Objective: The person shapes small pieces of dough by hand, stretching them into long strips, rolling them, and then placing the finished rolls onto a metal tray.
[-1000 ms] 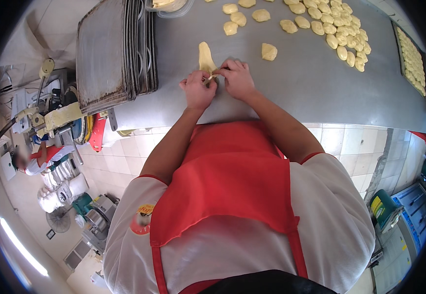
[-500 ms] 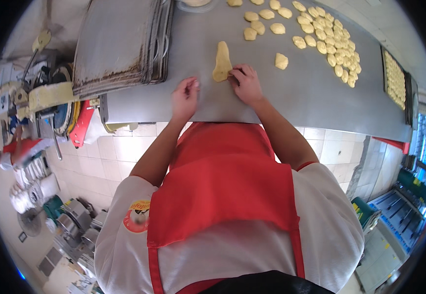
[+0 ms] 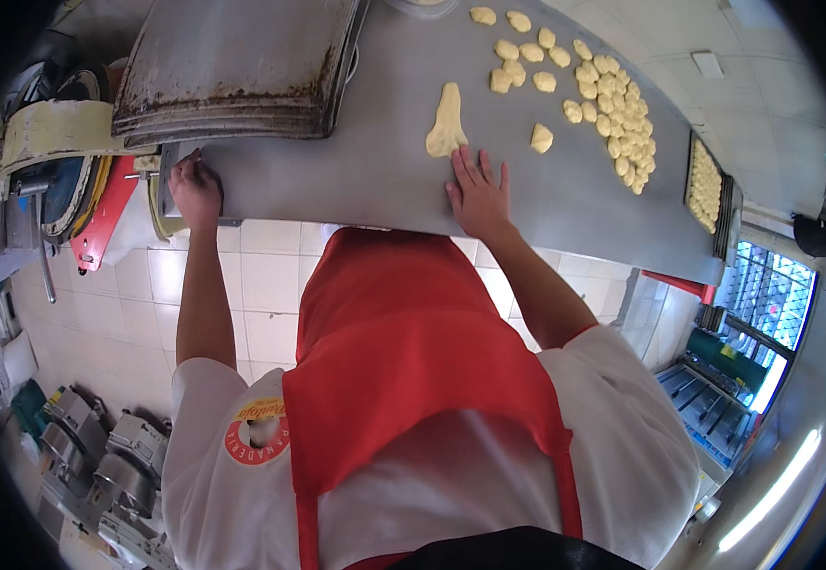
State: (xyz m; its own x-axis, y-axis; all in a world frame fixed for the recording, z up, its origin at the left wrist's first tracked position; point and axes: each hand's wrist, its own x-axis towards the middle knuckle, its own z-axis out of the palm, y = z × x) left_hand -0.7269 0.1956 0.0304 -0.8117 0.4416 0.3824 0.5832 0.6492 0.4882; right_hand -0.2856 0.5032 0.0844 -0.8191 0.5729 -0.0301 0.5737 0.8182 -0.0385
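The right hand (image 3: pixel 480 195) lies flat with its fingers spread, and its fingertips are at the bottom edge of a long, flat piece of dough (image 3: pixel 446 125). The left hand (image 3: pixel 195 195) is far off to the side, at the left end of the desk (image 3: pixel 337 180). Its fingers are curled, and from here I cannot tell if it is pinching something.

The desk is the biggest thing, long, gray and smooth. The person beside it wears a big red apron (image 3: pixel 413 342). A tall pile of dark, worn baking trays (image 3: pixel 232 66) sits on the desk's left part, just past the left hand. At the far right end is a dark tray (image 3: pixel 724 211) full of little dough bits in rows. Near it is a big bunch of yellow dough lumps (image 3: pixel 622 123), close together. The long dough lies between the trays and that bunch, thin on top and wide at the bottom. One small dough lump (image 3: pixel 541 139) sits alone, to the right of the long dough.
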